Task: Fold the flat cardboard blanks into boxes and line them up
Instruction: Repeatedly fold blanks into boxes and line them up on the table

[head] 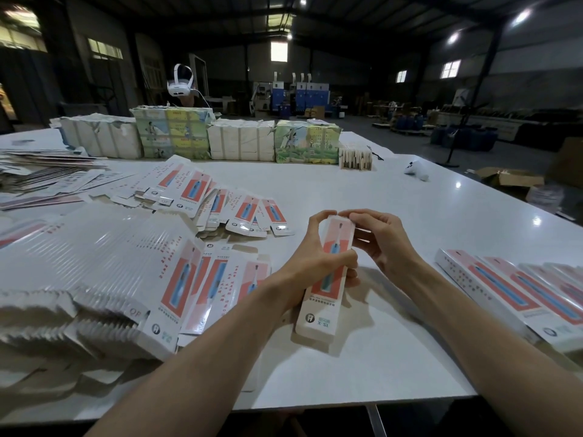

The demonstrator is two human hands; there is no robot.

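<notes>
A long narrow white-and-coral box (325, 298) with a blue toothbrush picture is held upright above the white table (410, 216). My left hand (315, 260) grips its middle, thumb and forefinger reaching up to its top end. My right hand (378, 238) pinches the top end flap from the right. A big fanned stack of flat blanks (104, 272) lies at the left. More flat blanks (220, 203) spread behind it. Several folded boxes (520, 291) lie side by side in a row at the right.
Bundled packs of wrapped cartons (202, 137) form a wall across the far table. A white headset (180, 82) sits on top of them. A white controller (416, 171) lies at the far right. Loose blanks (47, 175) pile at the far left. The table's front edge (347, 402) runs below my forearms.
</notes>
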